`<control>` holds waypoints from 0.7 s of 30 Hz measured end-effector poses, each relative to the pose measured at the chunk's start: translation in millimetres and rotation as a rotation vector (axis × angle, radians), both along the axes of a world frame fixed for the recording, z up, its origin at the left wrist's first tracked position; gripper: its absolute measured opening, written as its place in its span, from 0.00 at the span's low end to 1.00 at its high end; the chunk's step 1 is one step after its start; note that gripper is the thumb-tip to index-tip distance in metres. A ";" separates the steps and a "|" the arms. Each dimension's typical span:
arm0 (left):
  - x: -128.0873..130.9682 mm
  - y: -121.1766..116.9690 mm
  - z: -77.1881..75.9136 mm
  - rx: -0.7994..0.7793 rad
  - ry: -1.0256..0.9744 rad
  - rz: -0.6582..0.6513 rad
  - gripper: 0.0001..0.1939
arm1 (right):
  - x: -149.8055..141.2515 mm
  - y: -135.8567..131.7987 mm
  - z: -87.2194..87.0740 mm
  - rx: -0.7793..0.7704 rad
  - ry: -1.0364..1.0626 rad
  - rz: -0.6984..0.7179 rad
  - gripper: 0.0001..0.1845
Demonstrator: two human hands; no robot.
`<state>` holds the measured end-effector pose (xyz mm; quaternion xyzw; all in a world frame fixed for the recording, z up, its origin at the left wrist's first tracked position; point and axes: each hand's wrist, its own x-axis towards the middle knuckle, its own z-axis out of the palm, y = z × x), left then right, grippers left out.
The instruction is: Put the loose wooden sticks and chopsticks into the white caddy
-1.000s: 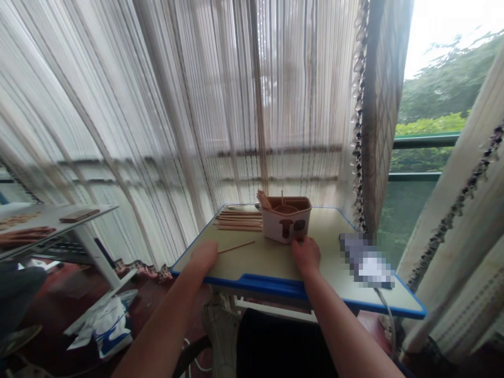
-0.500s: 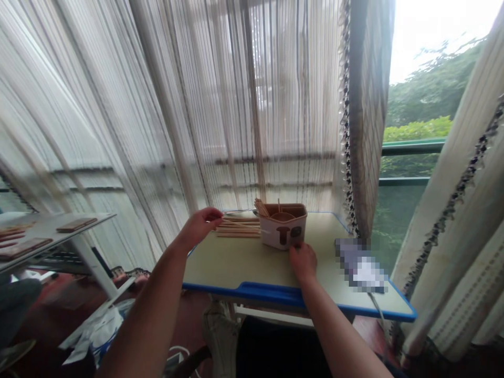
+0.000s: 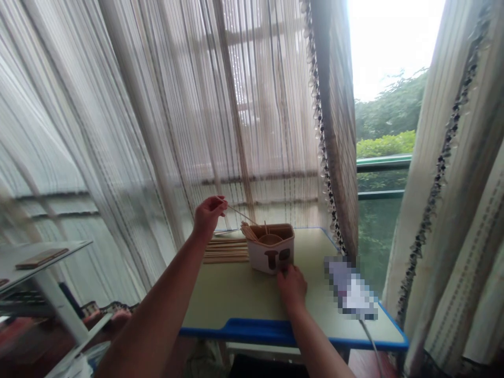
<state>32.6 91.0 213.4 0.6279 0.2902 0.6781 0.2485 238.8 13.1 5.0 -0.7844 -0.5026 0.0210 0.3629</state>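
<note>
Raised above the back left of the table, my left hand (image 3: 211,212) pinches one end of a thin wooden chopstick (image 3: 240,212). The stick slopes down to the right toward the box's back rim. A white and brown plastic box (image 3: 260,259) stands upright on the table, holding a bundle of chopsticks (image 3: 248,231) at its left and a round brown piece (image 3: 271,239). My right hand (image 3: 292,286) has its fingers curled against the box's lower right front; its fingertips are partly hidden. Left of the box, several chopsticks (image 3: 226,251) lie side by side.
The small table (image 3: 232,294) has a blue edge and a blue front ledge. A pixelated item (image 3: 350,289) with a cable (image 3: 370,336) lies at its right. Curtains (image 3: 189,105) hang close behind. Another table (image 3: 74,245) stands at the left.
My left hand has risen from beside the lying chopsticks, lifting one chopstick and tilting it toward the box. My right hand stays at the box. The view has shifted right and up.
</note>
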 end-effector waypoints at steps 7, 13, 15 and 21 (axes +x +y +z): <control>20.9 8.3 10.7 0.125 0.189 0.132 0.27 | -0.9 -3.0 6.2 -0.003 0.061 0.020 0.13; 33.6 20.9 11.7 0.200 0.490 0.213 0.21 | -0.5 -3.7 5.0 0.005 0.062 0.022 0.12; 37.3 26.3 4.8 0.180 0.565 0.209 0.22 | -0.2 -3.4 4.4 0.013 0.060 0.023 0.12; 44.8 38.5 -32.5 0.008 0.682 0.225 0.18 | 0.7 -4.0 4.5 0.023 0.072 0.029 0.12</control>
